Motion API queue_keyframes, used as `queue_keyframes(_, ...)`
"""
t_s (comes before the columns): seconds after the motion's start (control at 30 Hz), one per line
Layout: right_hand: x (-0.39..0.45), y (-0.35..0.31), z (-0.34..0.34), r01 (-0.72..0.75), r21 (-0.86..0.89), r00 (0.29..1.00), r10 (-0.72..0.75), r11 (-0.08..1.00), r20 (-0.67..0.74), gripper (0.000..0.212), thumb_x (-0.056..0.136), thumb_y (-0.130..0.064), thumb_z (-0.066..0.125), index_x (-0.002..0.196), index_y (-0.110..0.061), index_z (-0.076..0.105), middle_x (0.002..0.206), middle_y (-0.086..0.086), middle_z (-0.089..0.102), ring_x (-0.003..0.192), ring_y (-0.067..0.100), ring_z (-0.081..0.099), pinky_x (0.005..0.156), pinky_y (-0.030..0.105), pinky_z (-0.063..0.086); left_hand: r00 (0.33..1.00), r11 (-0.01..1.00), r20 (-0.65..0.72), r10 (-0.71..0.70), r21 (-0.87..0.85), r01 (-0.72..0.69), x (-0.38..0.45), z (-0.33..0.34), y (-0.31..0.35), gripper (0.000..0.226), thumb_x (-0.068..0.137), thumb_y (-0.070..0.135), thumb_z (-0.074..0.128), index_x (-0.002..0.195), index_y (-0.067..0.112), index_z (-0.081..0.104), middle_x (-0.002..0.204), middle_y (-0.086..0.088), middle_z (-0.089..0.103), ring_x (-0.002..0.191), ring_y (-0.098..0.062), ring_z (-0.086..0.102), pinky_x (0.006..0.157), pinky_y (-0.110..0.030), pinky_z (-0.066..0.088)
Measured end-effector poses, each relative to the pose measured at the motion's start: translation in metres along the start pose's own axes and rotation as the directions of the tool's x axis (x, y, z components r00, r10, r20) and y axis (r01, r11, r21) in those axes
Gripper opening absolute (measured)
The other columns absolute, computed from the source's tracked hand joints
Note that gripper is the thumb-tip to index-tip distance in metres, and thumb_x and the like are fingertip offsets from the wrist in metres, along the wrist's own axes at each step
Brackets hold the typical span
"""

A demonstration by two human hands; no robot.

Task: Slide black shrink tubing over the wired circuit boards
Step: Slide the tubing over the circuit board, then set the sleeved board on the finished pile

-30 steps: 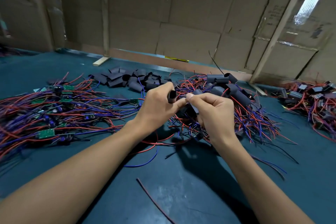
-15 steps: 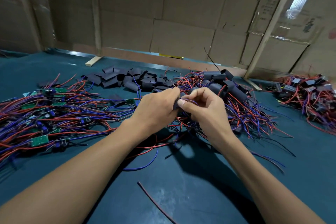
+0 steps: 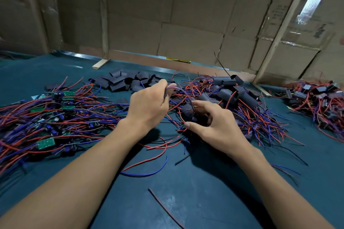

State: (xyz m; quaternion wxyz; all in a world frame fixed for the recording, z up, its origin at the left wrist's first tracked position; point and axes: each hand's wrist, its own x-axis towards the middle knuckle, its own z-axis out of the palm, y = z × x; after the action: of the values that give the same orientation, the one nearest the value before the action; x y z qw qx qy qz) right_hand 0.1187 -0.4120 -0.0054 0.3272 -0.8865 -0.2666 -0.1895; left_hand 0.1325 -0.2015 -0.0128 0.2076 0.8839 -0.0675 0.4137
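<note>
My left hand (image 3: 149,105) pinches the purple and red wires (image 3: 177,90) of one board and holds them up. Those wires arc down into a black shrink tube (image 3: 187,111) that my right hand (image 3: 212,125) holds between thumb and fingers, just above the blue table. The board inside the tube is hidden. Bare green boards with red and blue wires (image 3: 45,143) lie heaped at the left. Cut pieces of black tubing (image 3: 121,82) are piled behind my left hand. Sleeved boards (image 3: 230,93) are heaped to the right of my hands.
The blue table top (image 3: 186,201) carries loose red and blue wire offcuts (image 3: 145,174) near my forearms. Another heap of sleeved boards (image 3: 316,98) lies at the far right. Cardboard walls (image 3: 186,24) and a wooden batten (image 3: 100,64) close off the back.
My hands have come apart: the left moved up and left, drawing the wires out, and the right moved down and right with the black tube. The camera has tilted slightly.
</note>
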Motion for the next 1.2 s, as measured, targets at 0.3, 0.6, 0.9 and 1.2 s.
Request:
queue_keyframes(0.3, 0.006, 0.001, 0.001, -0.183, 0.451, 0.974, 0.224, 0.874, -0.038, 0.023, 0.080, -0.013, 0.085, 0.097, -0.023, 0.075, 0.077, -0.008, 0.075, 0.071, 0.000, 0.066, 0.071, 0.013, 0.048, 0.997, 0.998, -0.071, -0.034, -0.048, 0.030, 0.001, -0.007, 0.000, 0.040, 0.106, 0.044, 0.035, 0.093, 0.009, 0.051, 0.075, -0.010, 0.064, 0.068, -0.044, 0.058, 0.053, -0.038, 0.031)
queue_keyframes(0.6, 0.012, -0.009, -0.018, -0.173, 0.976, 0.950, 0.285, 0.130, 0.131, 0.022, 0.075, 0.000, 0.063, 0.091, -0.012, 0.055, 0.096, 0.020, 0.072, 0.081, 0.030, 0.071, 0.075, 0.039, 0.060, 0.989, 0.996, -0.122, 0.087, -0.003, -0.088, 0.002, -0.015, 0.007, 0.031, 0.103, 0.030, 0.052, 0.081, 0.008, 0.050, 0.065, -0.007, 0.053, 0.053, -0.039, 0.052, 0.046, -0.032, 0.027)
queue_keyframes(0.9, 0.014, -0.011, -0.025, -0.255, 0.945, 0.940, 0.282, 0.203, 0.193, 0.029, 0.075, 0.006, 0.051, 0.098, 0.002, 0.067, 0.073, 0.008, 0.060, 0.053, 0.011, 0.026, 0.041, 0.018, 0.021, 0.992, 0.983, -0.040, 0.116, 0.151, -0.109, 0.000, -0.008, 0.003, 0.038, 0.092, 0.029, 0.070, 0.073, 0.019, 0.040, 0.061, -0.003, 0.051, 0.058, -0.031, 0.051, 0.054, -0.030, 0.027)
queue_keyframes(1.2, 0.012, -0.013, -0.018, -0.148, 0.901, 0.951, 0.310, 0.407, 0.016, 0.024, 0.073, -0.003, 0.077, 0.095, -0.010, 0.079, 0.071, 0.005, 0.058, 0.053, 0.015, 0.043, 0.041, 0.018, 0.032, 0.968, 0.921, -0.110, 0.225, 0.348, -0.174, 0.004, -0.007, 0.005, 0.024, 0.085, 0.031, 0.073, 0.074, 0.015, 0.058, 0.064, -0.001, 0.062, 0.071, -0.029, 0.057, 0.076, -0.043, 0.043)
